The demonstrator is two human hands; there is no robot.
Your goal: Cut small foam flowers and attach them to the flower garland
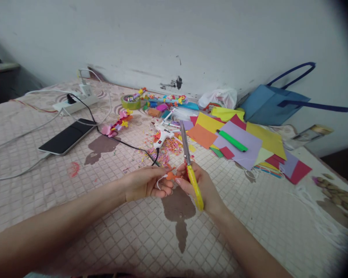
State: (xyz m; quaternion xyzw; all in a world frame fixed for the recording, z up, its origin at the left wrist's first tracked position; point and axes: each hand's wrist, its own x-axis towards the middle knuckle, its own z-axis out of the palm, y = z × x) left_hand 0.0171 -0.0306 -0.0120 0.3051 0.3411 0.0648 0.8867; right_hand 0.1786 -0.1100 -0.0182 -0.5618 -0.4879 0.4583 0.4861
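My left hand [145, 182] pinches a small orange paper piece [170, 176] over the near middle of the table. A white string [159, 183] curls down from it across my fingers. My right hand [207, 189] is closed around yellow-handled scissors [193, 180], their blades together and pointing away from me. Its thumb and fingertips also meet the right end of the orange piece. Just beyond my hands lies a white glue gun [164, 137] among colourful paper shreds [162, 157].
A phone [66, 137] on a cable and a power strip [75, 103] lie left. Coloured paper sheets [240, 144] with a green pen [232, 140] spread right. Farther back are green tape [130, 102], paper-flower pieces [117, 125] and a blue bag [274, 104]. The glue gun's black cord crosses the table.
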